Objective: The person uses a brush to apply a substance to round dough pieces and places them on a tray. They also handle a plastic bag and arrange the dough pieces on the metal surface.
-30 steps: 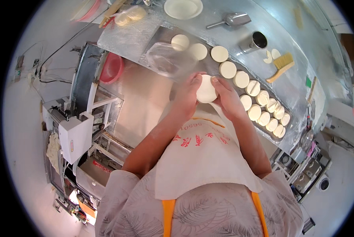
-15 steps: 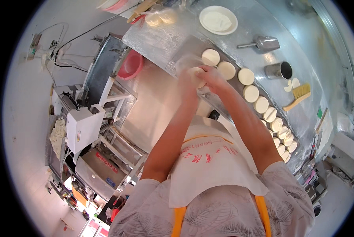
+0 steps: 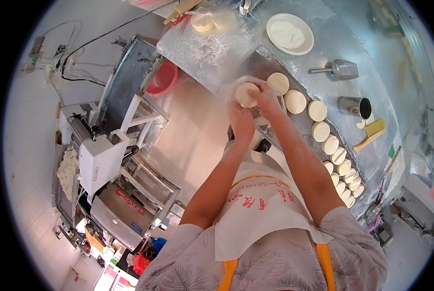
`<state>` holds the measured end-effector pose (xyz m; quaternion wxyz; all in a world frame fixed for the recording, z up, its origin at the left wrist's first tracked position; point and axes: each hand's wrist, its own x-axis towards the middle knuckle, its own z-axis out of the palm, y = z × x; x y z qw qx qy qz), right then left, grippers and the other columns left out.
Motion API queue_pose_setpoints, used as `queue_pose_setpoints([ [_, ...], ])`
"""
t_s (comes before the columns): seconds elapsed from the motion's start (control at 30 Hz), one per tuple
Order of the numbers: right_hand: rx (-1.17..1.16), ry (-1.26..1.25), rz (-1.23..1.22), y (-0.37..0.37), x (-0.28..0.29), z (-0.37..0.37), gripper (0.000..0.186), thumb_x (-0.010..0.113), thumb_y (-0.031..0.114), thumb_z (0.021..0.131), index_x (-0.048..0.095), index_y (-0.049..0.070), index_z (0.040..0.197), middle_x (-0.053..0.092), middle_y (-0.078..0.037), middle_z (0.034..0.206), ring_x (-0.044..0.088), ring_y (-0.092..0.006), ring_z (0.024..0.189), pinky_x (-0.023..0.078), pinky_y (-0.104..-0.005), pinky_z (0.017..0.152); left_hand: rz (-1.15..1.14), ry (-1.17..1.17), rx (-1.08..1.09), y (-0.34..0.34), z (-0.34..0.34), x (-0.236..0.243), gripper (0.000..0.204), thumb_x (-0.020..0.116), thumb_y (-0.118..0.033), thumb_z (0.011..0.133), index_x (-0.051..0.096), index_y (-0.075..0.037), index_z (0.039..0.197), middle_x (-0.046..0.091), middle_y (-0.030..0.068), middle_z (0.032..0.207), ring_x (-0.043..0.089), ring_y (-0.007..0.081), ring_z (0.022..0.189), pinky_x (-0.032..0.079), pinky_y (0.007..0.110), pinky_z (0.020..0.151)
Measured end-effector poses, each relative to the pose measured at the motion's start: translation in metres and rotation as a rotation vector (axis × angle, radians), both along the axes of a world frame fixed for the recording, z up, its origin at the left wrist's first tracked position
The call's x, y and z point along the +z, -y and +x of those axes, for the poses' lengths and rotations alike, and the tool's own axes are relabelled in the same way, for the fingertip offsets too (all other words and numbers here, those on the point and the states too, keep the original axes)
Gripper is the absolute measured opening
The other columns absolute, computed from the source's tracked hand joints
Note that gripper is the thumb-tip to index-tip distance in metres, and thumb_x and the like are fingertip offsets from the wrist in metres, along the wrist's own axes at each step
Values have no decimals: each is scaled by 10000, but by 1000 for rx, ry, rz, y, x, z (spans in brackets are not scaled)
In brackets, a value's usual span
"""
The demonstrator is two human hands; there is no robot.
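Note:
A round, flat piece of pale dough (image 3: 246, 95) is held between my two hands, over the near left corner of a dark tray (image 3: 302, 89). My left hand (image 3: 241, 117) is closed around its lower left side. My right hand (image 3: 267, 101) grips its right edge with thumb and fingers. Several more dough rounds (image 3: 295, 101) lie in the tray, in a row curving toward the lower right, where they crowd together. The closest one (image 3: 277, 84) sits just beyond my right hand. My palms and some fingertips are hidden behind the dough.
Behind the tray stand a white bowl of flour (image 3: 289, 34), a metal scoop (image 3: 341, 69), a metal cup (image 3: 355, 106) and a brush (image 3: 370, 134). Flour (image 3: 212, 51) covers the table's left part. Below left are a pink basin (image 3: 162, 79) and a white machine (image 3: 100, 160).
The dough round, blurred earlier, is now sharper and faces up between both hands. The whole view has shifted slightly, so the tray and bowl appear farther right and lower.

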<state>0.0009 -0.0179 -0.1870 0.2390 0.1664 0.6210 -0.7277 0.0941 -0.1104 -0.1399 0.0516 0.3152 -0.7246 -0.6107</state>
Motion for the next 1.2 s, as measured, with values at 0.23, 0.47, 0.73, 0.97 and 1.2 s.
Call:
queue_pose_setpoints([
  [0.23,46,112,188,11,31,-10,501,809,46,849,666,-11,1326,736,-128,1215,702,-213,1068,590,-363,879,-586,-327,-595,-2,50,14,560,683,7,829,538,16,1369,592,199,1174,559,394,1179,446,528,1067],
  [0.47,126,-73,258,12,23,-11,474,783,25,835,696,-27,1297,752,-142,1226,712,-234,1116,571,-362,951,-676,-313,-853,-1,39,-22,324,699,-48,830,661,-14,1150,599,149,1143,562,356,1073,455,500,976],
  [0.73,189,-290,538,25,31,-11,360,731,20,850,709,-29,1206,749,-215,1169,722,-331,1090,572,-421,955,-478,-227,-934,-8,31,-16,103,663,-64,876,685,-21,966,703,207,965,663,425,967,498,532,900],
  [0.97,134,-871,1010,13,-8,7,388,728,49,864,668,32,1247,716,-205,1199,675,-415,1138,508,-490,1036,-459,-26,-1102,-15,21,-1,134,648,-120,933,704,-40,1024,734,248,1018,706,429,998,547,507,859],
  [1.2,117,-532,660,-50,166,120,280,658,71,964,673,49,1243,713,-165,1153,687,-378,1076,537,-470,976,-337,84,-1097,-16,26,-28,337,634,-129,976,621,-26,1297,658,203,1313,631,341,1249,521,492,999],
])
